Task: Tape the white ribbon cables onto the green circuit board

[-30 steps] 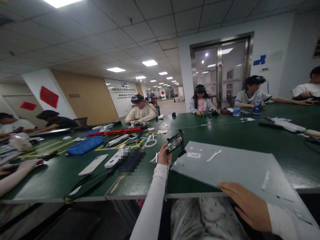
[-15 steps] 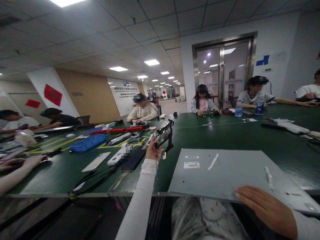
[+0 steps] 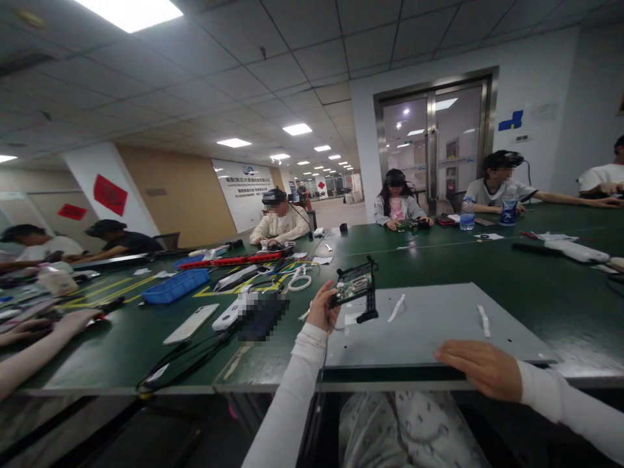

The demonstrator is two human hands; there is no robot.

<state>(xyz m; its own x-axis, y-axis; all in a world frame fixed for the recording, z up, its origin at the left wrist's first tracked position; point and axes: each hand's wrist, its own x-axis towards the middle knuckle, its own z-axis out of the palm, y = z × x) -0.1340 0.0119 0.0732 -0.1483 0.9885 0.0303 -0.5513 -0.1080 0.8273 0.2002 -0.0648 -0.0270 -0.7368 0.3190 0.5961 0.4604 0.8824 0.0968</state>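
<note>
My left hand (image 3: 322, 311) is closed on a small green circuit board in a black frame (image 3: 355, 288), held in the air just above the left end of a flat grey panel (image 3: 429, 325). The panel lies on the green table (image 3: 439, 260) in front of me, with white strips and a label stuck on it. My right hand (image 3: 480, 369) grips the panel's near edge, with its fingers laid on top.
Left of the panel lie a phone (image 3: 191, 323), white devices, cables, a blue tray (image 3: 177, 286) and a red strip (image 3: 229, 260). Another person's hand (image 3: 73, 320) rests at the far left. Several people sit round the table. A water bottle (image 3: 467, 214) stands far back.
My left hand lifted the board up and away, then brought it back down over the panel's left end. My right hand has pulled the panel round so that its near edge runs along the table's edge.
</note>
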